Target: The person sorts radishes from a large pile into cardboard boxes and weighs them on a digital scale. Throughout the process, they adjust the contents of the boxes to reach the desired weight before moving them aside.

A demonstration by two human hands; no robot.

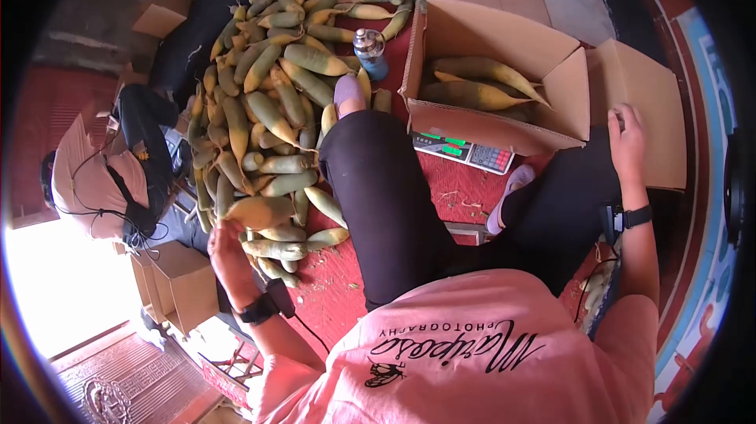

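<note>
My left hand (228, 255) is at the lower left edge of a large heap of green and yellow radishes (272, 113), its fingers closed on the end of a thick radish (260, 212). On the right, my right hand (628, 140) is beside an open cardboard box flap, above my knee, with its fingers curled; whether anything lies in them is hidden. Between the heap and that hand, an open cardboard box (543, 58) holds several radishes (480, 93). It rests on a digital scale (465, 152) with green displays and a keypad.
A blue flask with a metal lid (370, 54) stands beside the heap. Another cardboard box (646, 109) is at the right. At the left sits another person (102, 172) near an open box (177, 286). Red cloth (335, 298) covers the floor.
</note>
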